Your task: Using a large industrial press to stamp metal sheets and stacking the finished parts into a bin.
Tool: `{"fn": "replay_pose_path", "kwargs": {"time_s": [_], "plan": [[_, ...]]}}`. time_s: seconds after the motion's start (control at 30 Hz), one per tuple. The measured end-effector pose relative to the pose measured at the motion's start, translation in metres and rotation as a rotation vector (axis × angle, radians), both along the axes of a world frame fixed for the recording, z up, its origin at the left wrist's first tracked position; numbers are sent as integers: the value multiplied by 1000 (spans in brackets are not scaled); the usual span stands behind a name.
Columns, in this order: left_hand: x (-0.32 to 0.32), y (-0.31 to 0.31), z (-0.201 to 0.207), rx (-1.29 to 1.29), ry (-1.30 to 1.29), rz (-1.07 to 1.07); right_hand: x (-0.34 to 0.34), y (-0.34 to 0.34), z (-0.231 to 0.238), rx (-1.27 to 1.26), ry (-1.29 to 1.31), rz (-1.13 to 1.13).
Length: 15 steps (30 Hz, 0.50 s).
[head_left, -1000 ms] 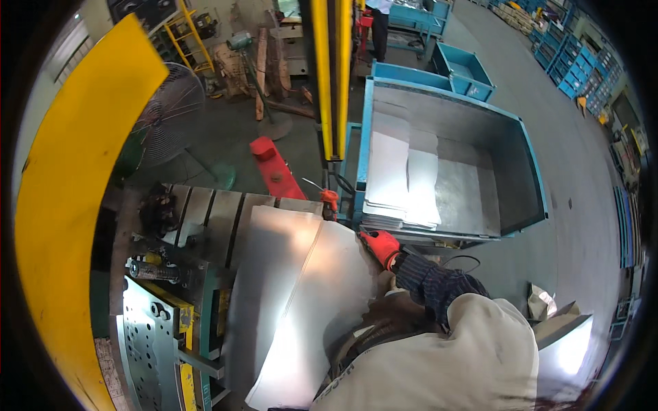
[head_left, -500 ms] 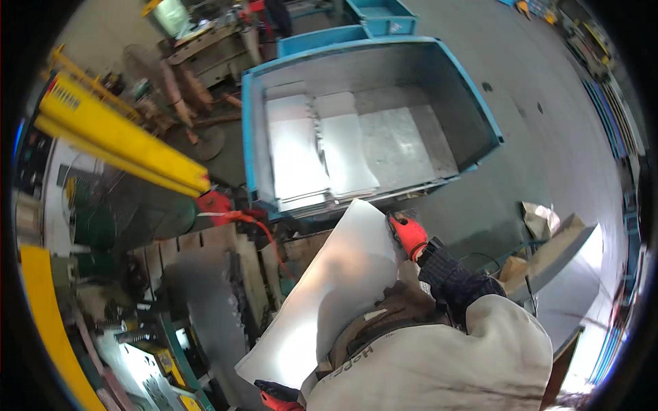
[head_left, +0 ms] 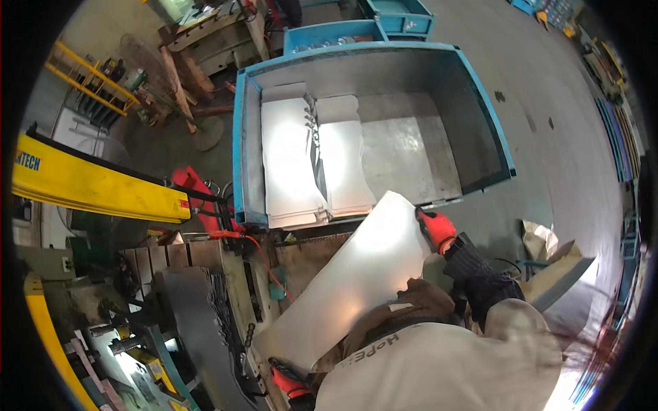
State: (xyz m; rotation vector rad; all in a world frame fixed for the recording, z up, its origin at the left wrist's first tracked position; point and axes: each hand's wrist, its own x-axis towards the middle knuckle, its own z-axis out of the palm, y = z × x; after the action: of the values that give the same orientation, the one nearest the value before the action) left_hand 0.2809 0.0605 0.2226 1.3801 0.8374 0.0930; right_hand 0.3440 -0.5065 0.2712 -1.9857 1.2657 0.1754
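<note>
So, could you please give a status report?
Left hand and right hand holding metal sheet at opposite ends. Blue bin ahead, two sheet stacks inside. Red cable near sheet's left edge.

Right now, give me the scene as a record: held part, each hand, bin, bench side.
held part: one flat metal sheet, slanting up to the right
left hand: red-and-black glove, on the sheet's lower-left end
right hand: red-and-black glove, on its right edge near the upper end
blue bin: left stack and right stack of sheets, side by side
bench side: darker sheet stack, left of the held part
</note>
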Motion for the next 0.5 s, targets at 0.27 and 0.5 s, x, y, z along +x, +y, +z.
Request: {"fn": "replay_pose_path", "kwargs": {"time_s": [0.27, 0.5], "plan": [[68, -113, -1, -228, 98, -20, 45, -84, -27, -118, 40, -10], [87, -218, 8, 118, 315, -242, 106, -157, -40, -152, 116, 87]]}}
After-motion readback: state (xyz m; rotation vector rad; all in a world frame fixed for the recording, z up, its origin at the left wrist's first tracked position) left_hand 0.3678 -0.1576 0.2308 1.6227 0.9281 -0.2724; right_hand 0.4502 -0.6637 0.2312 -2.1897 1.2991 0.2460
